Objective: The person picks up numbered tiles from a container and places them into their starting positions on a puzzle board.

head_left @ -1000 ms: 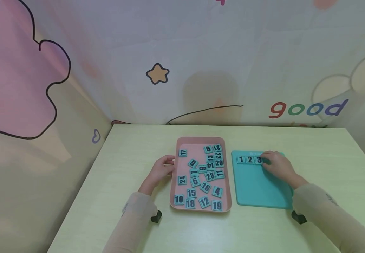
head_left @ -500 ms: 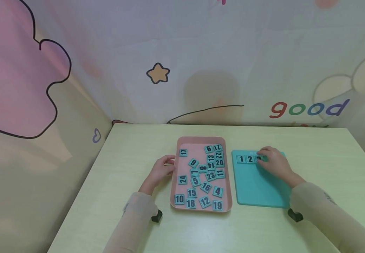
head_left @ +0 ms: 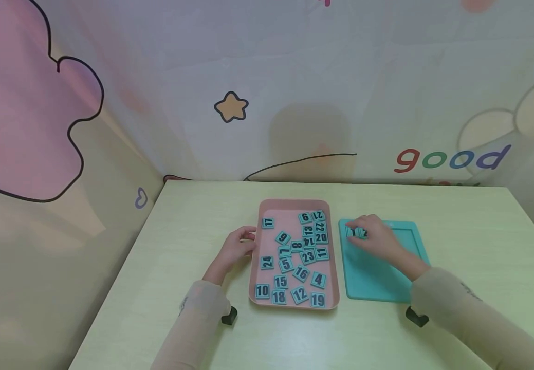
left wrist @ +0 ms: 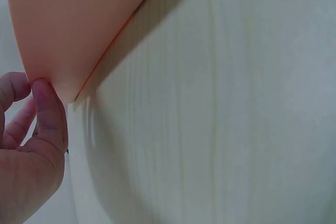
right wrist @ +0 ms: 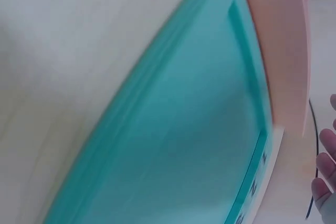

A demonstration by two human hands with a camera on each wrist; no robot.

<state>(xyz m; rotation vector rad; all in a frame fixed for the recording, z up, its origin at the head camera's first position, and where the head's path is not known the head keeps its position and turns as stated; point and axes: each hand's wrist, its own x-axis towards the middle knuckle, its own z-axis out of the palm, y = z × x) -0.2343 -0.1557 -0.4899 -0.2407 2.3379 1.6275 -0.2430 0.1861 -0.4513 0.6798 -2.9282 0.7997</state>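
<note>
A pink tray [head_left: 276,210] holds several loose teal number tiles [head_left: 301,273]. My left hand [head_left: 235,248] rests against the tray's left rim, and in the left wrist view the thumb [left wrist: 50,114] touches the tray's edge [left wrist: 68,19]. To the right of the tray lies a teal board [head_left: 378,277]. My right hand [head_left: 372,235] lies over the board's top left corner, fingers on the row of placed tiles [head_left: 353,233], most of which it hides. The right wrist view shows the board [right wrist: 173,145], the tray's side [right wrist: 281,51] and my fingertips [right wrist: 325,171].
The pale wooden table [head_left: 192,205] is walled at the back and left by a cartoon-printed curtain [head_left: 294,92]. The table's right edge [head_left: 532,231] runs close to the board. Bare tabletop [left wrist: 220,129] lies left of the tray.
My right hand has slid left along the board's top row, from the tile marked 3 to over the first tiles. The board's top right corner now shows. The left hand has stayed put.
</note>
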